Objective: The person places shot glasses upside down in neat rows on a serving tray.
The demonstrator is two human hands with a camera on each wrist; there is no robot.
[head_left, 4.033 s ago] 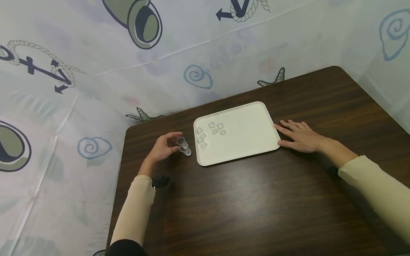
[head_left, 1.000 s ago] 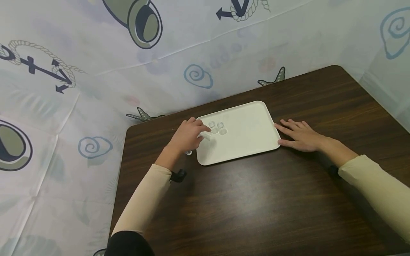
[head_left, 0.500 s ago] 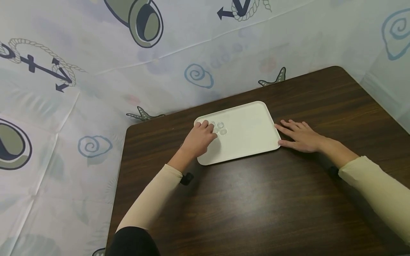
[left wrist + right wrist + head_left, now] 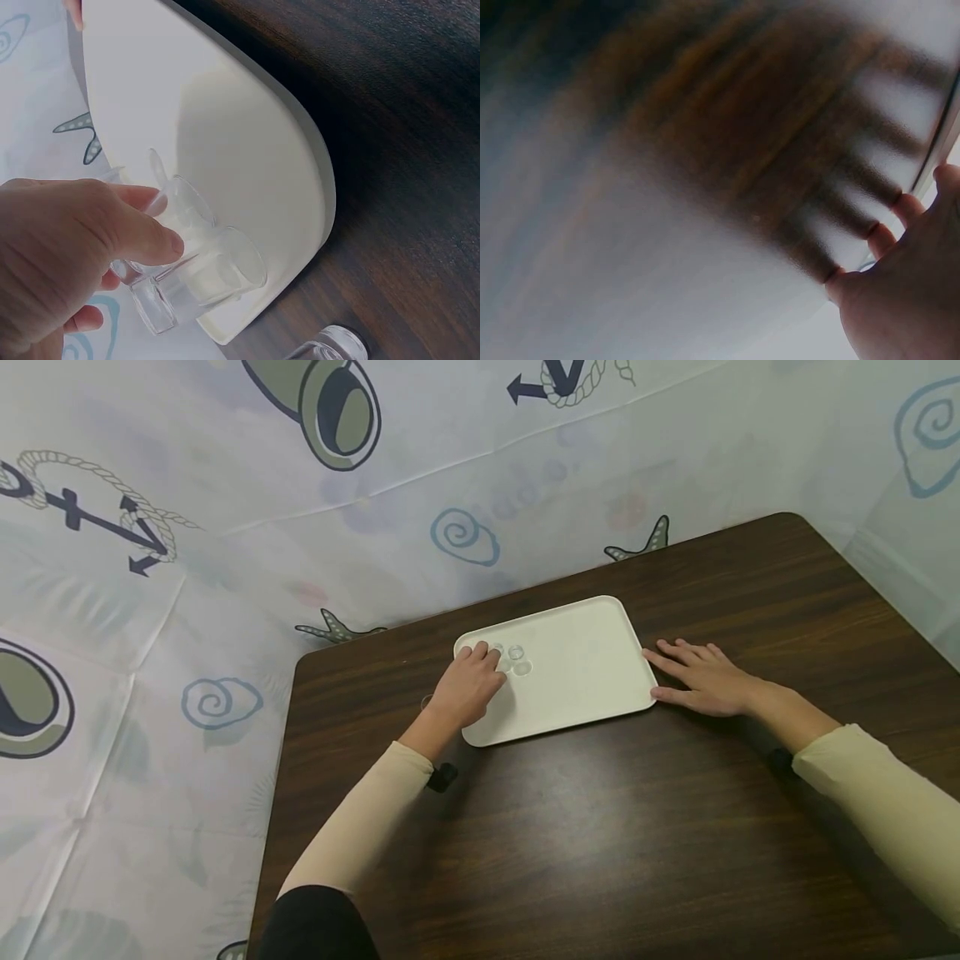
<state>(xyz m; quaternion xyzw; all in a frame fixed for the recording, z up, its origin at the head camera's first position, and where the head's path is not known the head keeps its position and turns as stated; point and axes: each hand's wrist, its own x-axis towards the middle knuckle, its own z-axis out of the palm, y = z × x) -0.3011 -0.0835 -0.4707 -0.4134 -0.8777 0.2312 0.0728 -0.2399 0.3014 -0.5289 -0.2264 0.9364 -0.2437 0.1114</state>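
Note:
My left hand (image 4: 468, 685) is over the left end of the white tray (image 4: 577, 693). In the left wrist view its thumb and forefinger pinch a small clear shot glass (image 4: 189, 201). Another shot glass (image 4: 244, 262) is right in front of the thumb, tilted in this view. On the tray just right of the hand, in the head view, is a further shot glass (image 4: 516, 652), with one more partly covered by the fingers. My right hand (image 4: 705, 681) rests on the table with fingers spread, thumb and fingertips at the tray's right edge.
One more clear glass (image 4: 341, 345) stands on the dark wooden table (image 4: 570, 827), left of the tray and mostly hidden behind the left wrist in the head view. A white cloth (image 4: 405, 460) with sea prints hangs behind the table.
Four seconds ago my left hand was beside two shot glasses on the table; it has carried one right, onto the tray's left end. In the last half second it barely moved. My right hand stays put.

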